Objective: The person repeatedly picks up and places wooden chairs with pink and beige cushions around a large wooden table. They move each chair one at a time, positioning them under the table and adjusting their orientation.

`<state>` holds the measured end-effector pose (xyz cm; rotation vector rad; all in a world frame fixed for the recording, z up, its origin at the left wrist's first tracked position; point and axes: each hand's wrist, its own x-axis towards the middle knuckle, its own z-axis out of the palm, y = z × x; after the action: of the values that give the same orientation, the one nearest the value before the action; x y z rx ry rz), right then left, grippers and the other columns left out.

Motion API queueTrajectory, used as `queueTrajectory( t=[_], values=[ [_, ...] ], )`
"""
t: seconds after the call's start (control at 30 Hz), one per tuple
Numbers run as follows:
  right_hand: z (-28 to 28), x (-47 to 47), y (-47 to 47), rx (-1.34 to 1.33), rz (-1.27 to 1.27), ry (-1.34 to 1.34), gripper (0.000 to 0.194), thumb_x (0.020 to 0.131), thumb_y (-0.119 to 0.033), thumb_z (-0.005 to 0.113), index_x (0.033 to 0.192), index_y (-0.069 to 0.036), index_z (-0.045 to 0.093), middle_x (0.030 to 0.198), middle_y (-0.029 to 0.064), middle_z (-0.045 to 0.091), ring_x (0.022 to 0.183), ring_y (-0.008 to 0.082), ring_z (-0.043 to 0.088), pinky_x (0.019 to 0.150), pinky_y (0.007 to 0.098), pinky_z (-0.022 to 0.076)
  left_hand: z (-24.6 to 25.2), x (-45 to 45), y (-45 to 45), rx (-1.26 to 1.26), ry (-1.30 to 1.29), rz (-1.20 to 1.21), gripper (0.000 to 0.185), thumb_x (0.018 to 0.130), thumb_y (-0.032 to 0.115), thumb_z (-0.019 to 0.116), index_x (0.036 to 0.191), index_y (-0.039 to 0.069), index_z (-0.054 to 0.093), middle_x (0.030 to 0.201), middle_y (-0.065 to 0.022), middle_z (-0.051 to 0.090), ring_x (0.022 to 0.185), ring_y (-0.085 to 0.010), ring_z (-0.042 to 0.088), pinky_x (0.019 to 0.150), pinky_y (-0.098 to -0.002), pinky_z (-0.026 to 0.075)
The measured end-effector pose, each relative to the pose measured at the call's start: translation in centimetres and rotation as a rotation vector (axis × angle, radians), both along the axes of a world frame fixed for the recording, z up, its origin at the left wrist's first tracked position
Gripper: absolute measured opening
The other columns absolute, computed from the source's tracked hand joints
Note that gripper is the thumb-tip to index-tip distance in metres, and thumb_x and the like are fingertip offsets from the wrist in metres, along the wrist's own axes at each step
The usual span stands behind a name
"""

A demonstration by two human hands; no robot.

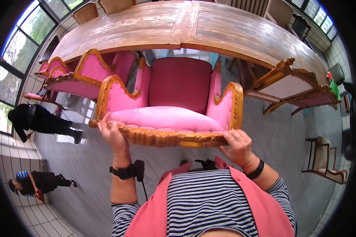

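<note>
Right before me stands an armchair with a carved wooden frame, a tufted pink back and a darker red seat cushion. Its seat faces the long wooden table. My left hand grips the left end of the carved top rail, thumb and fingers around the wood. At the rail's right end, my right hand has its fingers over the top edge. The chair's legs are hidden below the back and seat.
More pink armchairs line the table on the left. Chairs with studded backs stand at the right. A beige chair is by the right wall. Two people, one in dark clothes and one in a cap, are at the left.
</note>
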<state>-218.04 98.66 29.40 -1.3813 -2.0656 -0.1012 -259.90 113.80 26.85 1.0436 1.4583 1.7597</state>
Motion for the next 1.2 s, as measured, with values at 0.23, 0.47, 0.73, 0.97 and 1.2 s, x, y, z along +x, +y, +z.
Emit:
queueTrajectory(
  t=[0.23,0.47,0.73,0.97,1.2],
  values=[
    [-0.9,-1.0,0.5,-0.017,0.13,0.008,0.054,0.065,-0.02,0.084,0.113,-0.003,0.067,0.096,0.0087,0.07,0.083,0.0257,0.068,0.072,0.0373,0.0546,-0.6,-3.0,0.1,-0.064,-0.041,-0.013,0.036,0.086,-0.003,0.054,0.121,-0.002,0.06,0.108,-0.0064,0.05,0.079,-0.015,0.059,0.074,-0.0286,0.053],
    [0.5,0.5,-2.1,-0.209,0.262,0.347,0.071,0.078,-0.014,0.083,0.143,-0.008,0.055,0.134,0.0127,0.063,0.117,0.0342,0.062,0.099,0.0421,0.0536,-1.0,-4.4,0.3,-0.08,-0.094,-0.172,0.035,0.096,0.003,0.051,0.131,0.0,0.054,0.095,-0.0055,0.058,0.08,-0.0151,0.059,0.075,-0.0327,0.056],
    [-6.1,14.2,-14.1,-0.373,-0.479,0.525,0.037,0.092,-0.02,0.072,0.123,-0.001,0.066,0.109,0.0167,0.069,0.1,0.033,0.069,0.088,0.0396,0.0559,-1.4,-9.0,2.5,-0.227,-0.03,-0.196,0.036,0.098,0.015,0.058,0.128,-0.003,0.056,0.098,-0.0131,0.063,0.086,-0.0247,0.066,0.084,-0.0427,0.06],
    [-11.9,27.8,-25.7,-0.461,-0.794,0.647,0.033,0.093,-0.017,0.071,0.121,-0.001,0.067,0.106,0.0156,0.071,0.096,0.029,0.072,0.083,0.0377,0.0579,9.7,-0.1,4.7,-0.297,0.579,0.013,0.046,0.1,0.031,0.066,0.133,0.0,0.06,0.129,-0.0116,0.065,0.116,-0.0231,0.061,0.096,-0.0364,0.049],
    [-11.9,38.2,-29.9,-0.558,-0.85,0.572,0.043,0.092,-0.017,0.073,0.13,-0.001,0.063,0.109,0.0185,0.07,0.085,0.0271,0.072,0.079,0.0379,0.0574,19.7,29.7,2.0,-0.114,0.885,-0.893,0.05,0.101,0.026,0.065,0.14,-0.003,0.055,0.134,-0.0108,0.06,0.116,-0.0174,0.058,0.099,-0.0294,0.046]
  ],
)
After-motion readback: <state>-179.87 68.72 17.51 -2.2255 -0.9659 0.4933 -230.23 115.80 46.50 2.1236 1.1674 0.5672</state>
